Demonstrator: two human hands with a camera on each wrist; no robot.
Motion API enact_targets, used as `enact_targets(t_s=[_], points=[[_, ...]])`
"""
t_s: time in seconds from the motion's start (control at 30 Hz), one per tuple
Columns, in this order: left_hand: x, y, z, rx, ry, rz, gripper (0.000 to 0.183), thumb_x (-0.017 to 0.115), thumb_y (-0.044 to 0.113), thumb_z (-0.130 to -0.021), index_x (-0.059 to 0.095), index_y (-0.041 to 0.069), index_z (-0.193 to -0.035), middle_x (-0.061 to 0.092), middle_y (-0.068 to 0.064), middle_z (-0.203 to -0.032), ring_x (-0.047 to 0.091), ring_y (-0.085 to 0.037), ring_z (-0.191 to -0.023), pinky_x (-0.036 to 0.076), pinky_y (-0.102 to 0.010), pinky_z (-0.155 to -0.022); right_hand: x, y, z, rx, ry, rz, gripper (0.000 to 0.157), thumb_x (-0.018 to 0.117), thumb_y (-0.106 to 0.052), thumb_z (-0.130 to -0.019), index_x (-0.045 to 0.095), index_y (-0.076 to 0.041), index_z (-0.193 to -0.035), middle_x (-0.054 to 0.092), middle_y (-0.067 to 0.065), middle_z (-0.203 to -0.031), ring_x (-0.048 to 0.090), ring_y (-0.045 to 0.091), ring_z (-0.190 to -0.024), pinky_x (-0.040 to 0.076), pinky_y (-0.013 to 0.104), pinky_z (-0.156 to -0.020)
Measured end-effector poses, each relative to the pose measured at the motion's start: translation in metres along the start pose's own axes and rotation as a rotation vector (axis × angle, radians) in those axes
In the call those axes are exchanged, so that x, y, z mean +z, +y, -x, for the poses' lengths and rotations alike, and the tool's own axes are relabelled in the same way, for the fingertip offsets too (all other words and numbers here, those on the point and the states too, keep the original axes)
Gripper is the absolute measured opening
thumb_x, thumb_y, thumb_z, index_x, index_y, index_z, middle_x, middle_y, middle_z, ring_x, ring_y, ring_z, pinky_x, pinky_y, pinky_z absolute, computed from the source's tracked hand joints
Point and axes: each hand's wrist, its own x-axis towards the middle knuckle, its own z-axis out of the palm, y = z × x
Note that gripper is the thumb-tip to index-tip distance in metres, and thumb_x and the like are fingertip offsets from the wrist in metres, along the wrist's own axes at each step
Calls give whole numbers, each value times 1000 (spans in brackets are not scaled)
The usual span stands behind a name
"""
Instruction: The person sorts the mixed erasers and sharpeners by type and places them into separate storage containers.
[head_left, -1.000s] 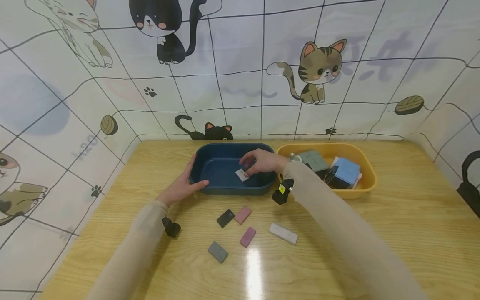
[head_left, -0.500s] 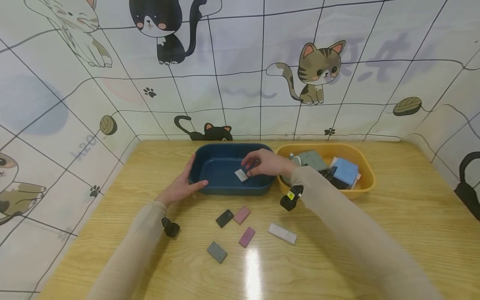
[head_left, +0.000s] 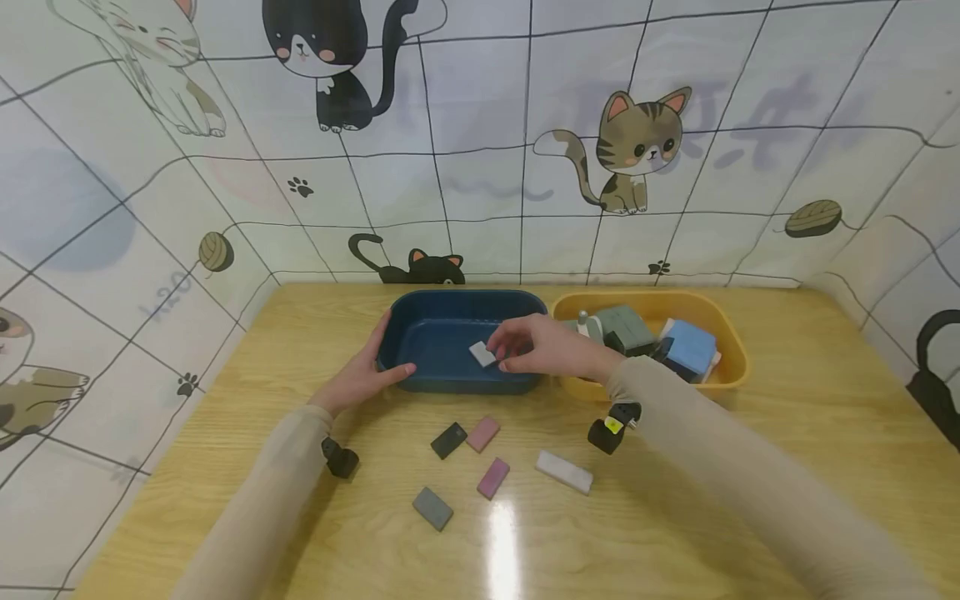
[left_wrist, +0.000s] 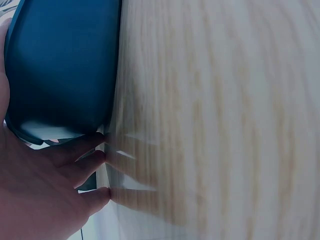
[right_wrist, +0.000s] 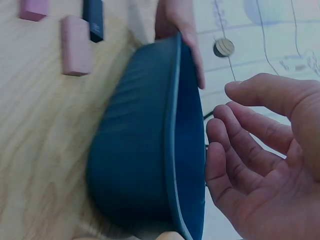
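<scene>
A dark blue tub (head_left: pixel 459 385) stands toward the back of the table. My left hand (head_left: pixel 360 375) grips its left end, thumb over the front rim and fingers down the outside; in the left wrist view these fingers (left_wrist: pixel 82 170) reach the tabletop. On the tub's floor lies a small white block (head_left: pixel 482 354). My right hand (head_left: pixel 551 346) hovers over the tub's right side, beside that block in the head view. Seen from the right wrist, its loosely bent fingers (right_wrist: pixel 245 155) stand apart from the thumb, holding nothing.
In front of the tub lie a black block (head_left: pixel 449 441), two pink blocks (head_left: pixel 483 434), a grey block (head_left: pixel 432 508) and a longer white block (head_left: pixel 564 472). A yellow tub (head_left: pixel 731 379) with a light blue box (head_left: pixel 688 344) and other items stands right of the blue tub.
My right hand has drawn back from the white block, which it has let go, and shifted right and toward me. The left hand has stayed on the tub.
</scene>
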Motion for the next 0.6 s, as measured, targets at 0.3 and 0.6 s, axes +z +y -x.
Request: enact_targets(t_s=[0.3, 0.6], points=[[4, -38, -16, 7, 33, -38, 100, 68, 31, -91, -7, 22, -156, -6, -10, -161, 2, -37, -144, 12, -59, -111, 9, -4, 33, -43, -55, 42, 22, 65, -5, -90, 65, -3, -111, 64, 1, -92, 59, 15, -83, 51, 32, -75], [3, -42, -15, 17, 28, -18, 102, 68, 41, -90, -8, 26, -155, -7, -4, -161, 0, -30, -145, 12, -56, -112, 24, 5, 52, -64, -106, 135, 23, 62, -4, -90, 65, -5, -112, 65, 1, -93, 58, 9, -82, 51, 28, -72]])
